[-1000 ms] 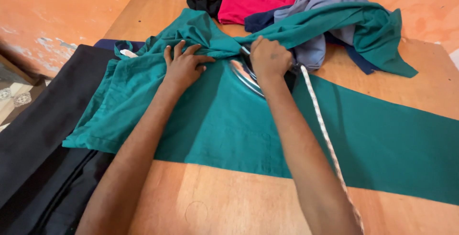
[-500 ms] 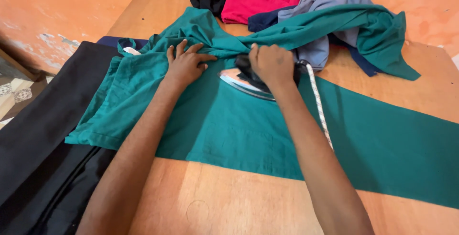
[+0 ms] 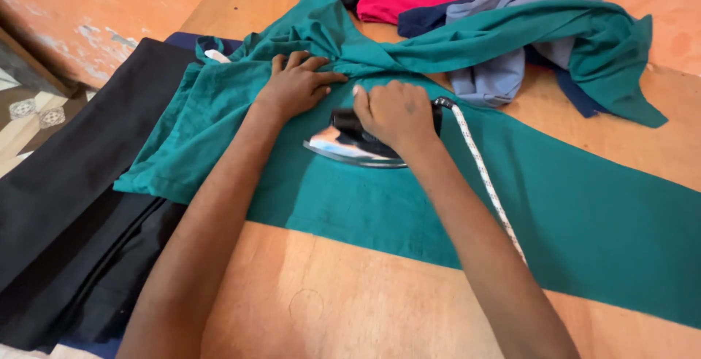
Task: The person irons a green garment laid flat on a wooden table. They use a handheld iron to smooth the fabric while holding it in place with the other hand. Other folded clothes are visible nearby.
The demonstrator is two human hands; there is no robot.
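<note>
Landmark: teal garment (image 3: 380,198), spread flat across the orange counter (image 3: 350,308). Left of it, black cloth (image 3: 73,184) draped over the counter edge. White tag (image 3: 217,56), small, at the garment's bunched upper-left end. Left hand (image 3: 296,85) lies flat on the bunched part, grip wide, fingers spread. Right hand (image 3: 394,114) has its grip wrapped round the iron (image 3: 350,143) handle, iron sitting mid-garment, white braided cord (image 3: 485,180) trailing right. Behind the garment: pile of black, pink, grey-blue clothes (image 3: 467,1).
</note>
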